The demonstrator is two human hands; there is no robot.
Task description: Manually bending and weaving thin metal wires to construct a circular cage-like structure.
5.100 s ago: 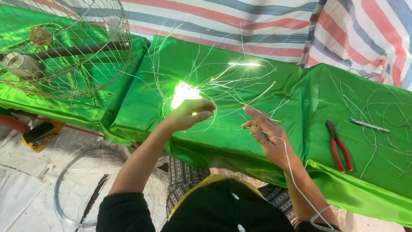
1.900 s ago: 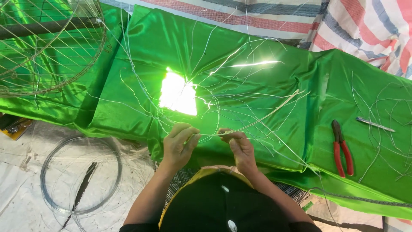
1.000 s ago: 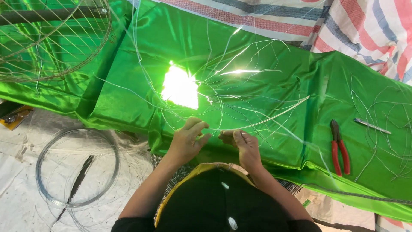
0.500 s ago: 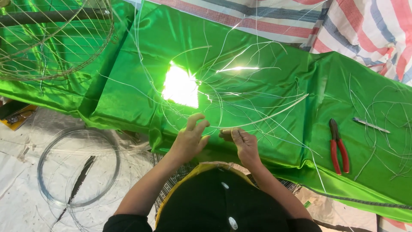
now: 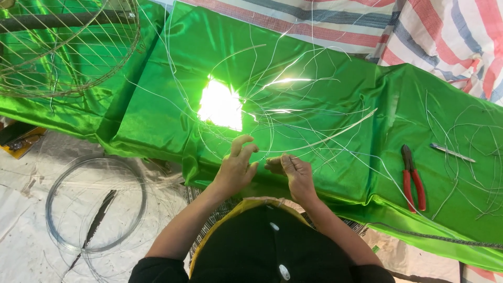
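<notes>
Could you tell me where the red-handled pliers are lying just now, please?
In the head view, the red-handled pliers lie on the green cloth, to the right of both hands, beside a small metal rod.
</notes>
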